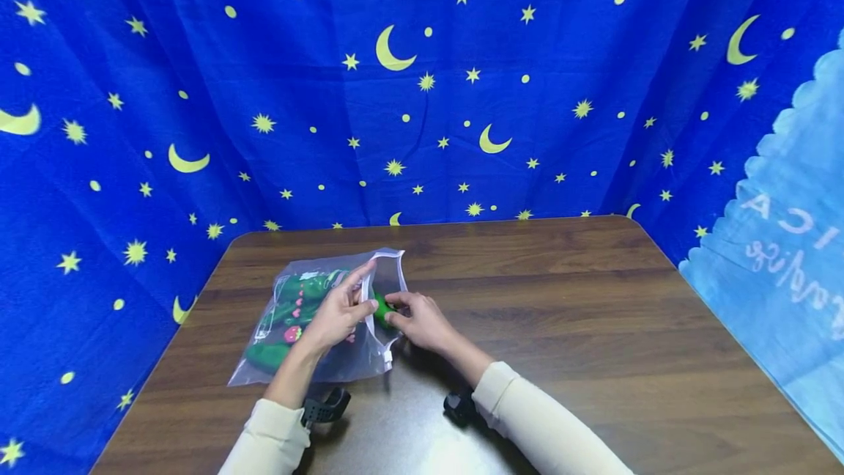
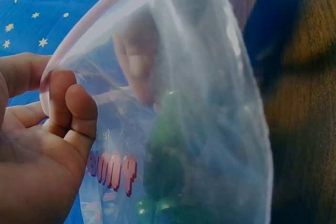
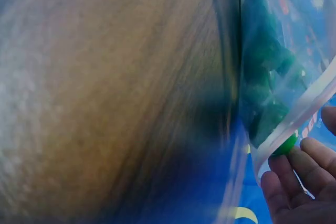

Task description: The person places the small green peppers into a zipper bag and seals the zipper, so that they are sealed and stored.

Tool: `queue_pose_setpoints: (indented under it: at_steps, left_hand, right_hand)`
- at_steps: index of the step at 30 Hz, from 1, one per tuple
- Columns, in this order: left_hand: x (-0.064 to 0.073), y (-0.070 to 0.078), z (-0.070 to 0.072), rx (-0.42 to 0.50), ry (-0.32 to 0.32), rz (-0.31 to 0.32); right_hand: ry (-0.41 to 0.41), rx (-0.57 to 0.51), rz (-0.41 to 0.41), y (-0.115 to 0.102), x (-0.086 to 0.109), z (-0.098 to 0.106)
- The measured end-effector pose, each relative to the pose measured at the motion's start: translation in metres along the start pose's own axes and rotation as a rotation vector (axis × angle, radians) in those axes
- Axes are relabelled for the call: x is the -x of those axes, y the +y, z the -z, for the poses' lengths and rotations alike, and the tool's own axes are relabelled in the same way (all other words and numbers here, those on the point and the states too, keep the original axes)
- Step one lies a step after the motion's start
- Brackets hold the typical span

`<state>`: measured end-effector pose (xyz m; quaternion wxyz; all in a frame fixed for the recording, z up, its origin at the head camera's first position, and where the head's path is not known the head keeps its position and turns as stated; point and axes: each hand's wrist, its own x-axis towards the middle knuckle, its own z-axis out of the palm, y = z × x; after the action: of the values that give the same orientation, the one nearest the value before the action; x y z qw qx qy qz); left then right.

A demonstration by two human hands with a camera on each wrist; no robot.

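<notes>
A clear zip bag (image 1: 339,369) with pink printing lies on the table, its open mouth facing right and a white slider (image 1: 387,361) at the near corner. Several green things (image 1: 267,356) show through its plastic, their kind blurred. My left hand (image 1: 332,319) pinches the rim of the mouth between thumb and fingers, lifting that edge; the left wrist view shows the rim (image 2: 46,85) between the fingers. At the mouth, my right hand (image 1: 425,321) grips a smooth green object (image 1: 381,311) by its end, seen as a rounded tip (image 3: 286,144) in the right wrist view.
The brown wooden table (image 1: 560,328) extends to the right of the bag. A blue curtain (image 1: 448,116) with yellow moons and stars hangs behind and at the left. Light blue cloth (image 1: 791,240) hangs at the right. Black straps (image 1: 326,407) sit at the wrists.
</notes>
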<state>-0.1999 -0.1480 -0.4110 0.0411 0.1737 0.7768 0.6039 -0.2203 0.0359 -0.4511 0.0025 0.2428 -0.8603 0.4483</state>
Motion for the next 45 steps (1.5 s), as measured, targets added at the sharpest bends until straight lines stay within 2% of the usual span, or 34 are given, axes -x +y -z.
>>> queue_pose_setpoints:
  at_steps: [7,21,27,31,39,45]
  left_hand:
    - [-0.002,0.001,0.0,0.015,0.025,0.019]
    - [-0.006,-0.002,-0.004,0.0,0.053,0.049]
    - [-0.008,-0.003,-0.008,-0.041,0.063,0.053]
    - [-0.008,-0.002,-0.011,-0.081,0.08,0.058]
    - [-0.004,0.016,-0.016,-0.104,0.089,0.042]
    - [-0.009,0.001,-0.015,-0.169,0.106,0.026]
  right_hand:
    - [0.083,0.033,0.046,0.003,0.006,0.006]
    - [0.168,-0.039,0.058,0.005,0.035,0.022]
    - [0.143,-0.006,-0.003,0.001,0.055,0.023]
    - [0.1,0.017,-0.011,-0.003,0.064,0.02]
    - [0.047,-0.009,-0.035,-0.008,0.068,0.007]
    - [0.024,-0.049,-0.023,-0.012,0.067,0.0]
